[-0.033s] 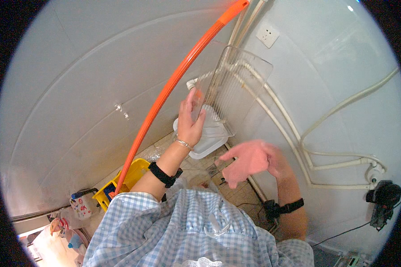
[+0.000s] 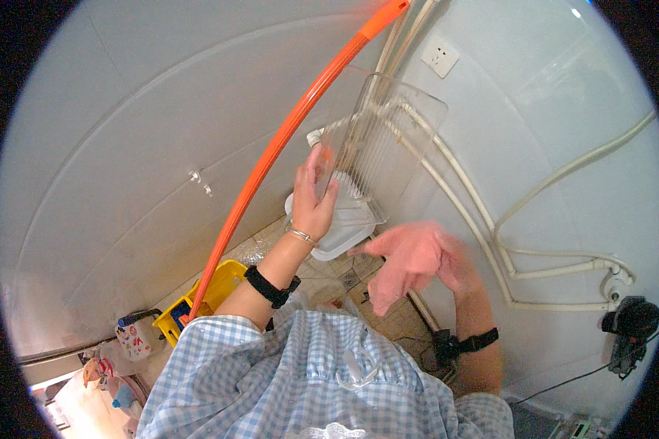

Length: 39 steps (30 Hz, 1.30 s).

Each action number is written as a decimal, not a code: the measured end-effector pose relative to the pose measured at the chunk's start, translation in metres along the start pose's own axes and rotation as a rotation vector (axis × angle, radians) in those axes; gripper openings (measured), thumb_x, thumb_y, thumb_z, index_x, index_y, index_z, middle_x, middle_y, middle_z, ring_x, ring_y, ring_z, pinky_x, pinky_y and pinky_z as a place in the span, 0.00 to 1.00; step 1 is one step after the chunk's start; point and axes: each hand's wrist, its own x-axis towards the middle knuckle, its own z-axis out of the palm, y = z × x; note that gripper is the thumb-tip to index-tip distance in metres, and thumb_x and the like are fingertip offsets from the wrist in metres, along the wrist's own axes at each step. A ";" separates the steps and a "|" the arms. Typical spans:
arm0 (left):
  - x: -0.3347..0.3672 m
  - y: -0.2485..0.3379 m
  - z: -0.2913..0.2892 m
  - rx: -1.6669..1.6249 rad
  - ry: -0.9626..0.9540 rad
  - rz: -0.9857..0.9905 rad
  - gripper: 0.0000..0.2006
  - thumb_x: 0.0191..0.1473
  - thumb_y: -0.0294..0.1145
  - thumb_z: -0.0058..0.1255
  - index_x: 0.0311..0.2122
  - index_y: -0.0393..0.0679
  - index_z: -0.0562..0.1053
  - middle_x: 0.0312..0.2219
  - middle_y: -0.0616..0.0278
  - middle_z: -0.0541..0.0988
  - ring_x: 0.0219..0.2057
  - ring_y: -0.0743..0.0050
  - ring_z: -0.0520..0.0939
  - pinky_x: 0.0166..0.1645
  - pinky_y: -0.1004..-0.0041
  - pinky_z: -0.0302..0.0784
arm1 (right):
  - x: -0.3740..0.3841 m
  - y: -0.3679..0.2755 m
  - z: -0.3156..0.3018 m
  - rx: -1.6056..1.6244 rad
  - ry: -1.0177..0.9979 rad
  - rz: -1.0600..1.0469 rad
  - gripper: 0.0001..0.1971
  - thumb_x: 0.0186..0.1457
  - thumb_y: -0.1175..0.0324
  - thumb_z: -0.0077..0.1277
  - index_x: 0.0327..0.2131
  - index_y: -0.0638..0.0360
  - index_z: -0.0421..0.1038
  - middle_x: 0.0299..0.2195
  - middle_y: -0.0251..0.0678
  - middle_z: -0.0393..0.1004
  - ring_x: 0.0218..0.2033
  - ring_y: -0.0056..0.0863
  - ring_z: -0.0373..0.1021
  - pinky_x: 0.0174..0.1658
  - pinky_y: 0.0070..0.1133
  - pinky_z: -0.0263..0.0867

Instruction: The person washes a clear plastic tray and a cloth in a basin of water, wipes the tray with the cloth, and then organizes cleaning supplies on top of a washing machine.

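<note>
My left hand (image 2: 315, 197) grips one side of a clear plastic tray (image 2: 406, 139) with ribbed lines across it. The tray is held up and tilted, and the wall and pipes show through it. To its right, my right hand (image 2: 454, 265) is closed on a pink cloth (image 2: 408, 260). The cloth hangs loosely, blurred by motion, below the tray and apart from it. Below and behind the tray is a white plastic basin (image 2: 337, 238), partly covered by my left hand and the tray.
An orange pole (image 2: 271, 154) leans along the left, from a yellow bucket (image 2: 223, 282) up to the corner. White pipes (image 2: 483, 208) run along the right wall, below a socket (image 2: 440, 57). A black device (image 2: 628, 325) with a cable hangs at far right.
The pink cloth has shifted slightly and its folds hang differently, with the right hand moving a little. The left hand and the clear tray stay in place.
</note>
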 end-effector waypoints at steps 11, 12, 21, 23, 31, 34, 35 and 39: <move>0.003 0.046 0.010 -0.029 -0.023 0.246 0.29 0.43 0.26 0.45 0.53 0.38 0.54 0.39 0.48 0.64 0.40 0.55 0.66 0.48 0.66 0.60 | 0.009 -0.018 0.086 -1.312 0.295 -0.353 0.19 0.43 0.69 0.43 0.42 0.62 0.62 0.33 0.45 0.70 0.34 0.34 0.69 0.36 0.25 0.63; 0.003 0.052 0.009 -0.014 -0.027 0.274 0.29 0.43 0.26 0.45 0.53 0.37 0.55 0.40 0.48 0.64 0.41 0.54 0.66 0.48 0.65 0.60 | 0.014 -0.020 0.092 -1.380 0.300 -0.160 0.22 0.42 0.70 0.43 0.45 0.62 0.60 0.34 0.45 0.70 0.36 0.32 0.68 0.38 0.25 0.63; 0.008 0.058 -0.003 -0.024 -0.126 0.391 0.28 0.47 0.34 0.43 0.53 0.35 0.54 0.41 0.50 0.66 0.43 0.57 0.67 0.48 0.65 0.61 | 0.058 -0.025 0.103 -1.444 -0.050 -0.035 0.15 0.44 0.68 0.42 0.37 0.64 0.67 0.35 0.49 0.70 0.35 0.41 0.69 0.38 0.33 0.63; 0.006 0.061 -0.004 -0.028 -0.154 0.409 0.28 0.47 0.34 0.43 0.53 0.34 0.54 0.40 0.49 0.66 0.41 0.56 0.68 0.47 0.65 0.61 | 0.069 -0.023 0.094 -1.252 -0.097 0.043 0.15 0.46 0.64 0.43 0.38 0.61 0.66 0.30 0.40 0.70 0.27 0.30 0.67 0.28 0.23 0.63; 0.023 0.054 -0.005 -0.025 -0.064 0.384 0.29 0.43 0.29 0.44 0.53 0.35 0.55 0.36 0.51 0.66 0.36 0.58 0.67 0.45 0.67 0.61 | 0.065 -0.021 0.099 -0.702 -0.050 0.107 0.08 0.44 0.68 0.44 0.26 0.61 0.71 0.22 0.38 0.73 0.26 0.29 0.71 0.29 0.23 0.65; 0.023 0.050 -0.002 -0.020 -0.109 0.322 0.30 0.41 0.27 0.45 0.53 0.35 0.55 0.36 0.51 0.66 0.37 0.58 0.66 0.46 0.67 0.60 | 0.074 -0.011 0.100 -1.470 -0.127 -0.106 0.10 0.43 0.67 0.46 0.30 0.60 0.70 0.25 0.37 0.73 0.30 0.30 0.71 0.31 0.23 0.66; 0.019 0.052 -0.002 0.017 -0.152 0.290 0.29 0.46 0.31 0.45 0.54 0.37 0.54 0.39 0.53 0.67 0.44 0.60 0.67 0.50 0.67 0.60 | 0.077 -0.008 0.100 -1.658 -0.116 -0.155 0.12 0.42 0.66 0.47 0.32 0.59 0.69 0.27 0.36 0.73 0.31 0.30 0.70 0.31 0.23 0.66; 0.018 0.050 0.006 0.141 -0.169 0.409 0.29 0.44 0.29 0.45 0.54 0.37 0.55 0.39 0.52 0.67 0.43 0.58 0.66 0.49 0.66 0.59 | 0.074 -0.002 0.106 -1.996 0.034 -0.143 0.24 0.42 0.64 0.51 0.45 0.58 0.62 0.38 0.31 0.71 0.37 0.26 0.69 0.30 0.26 0.69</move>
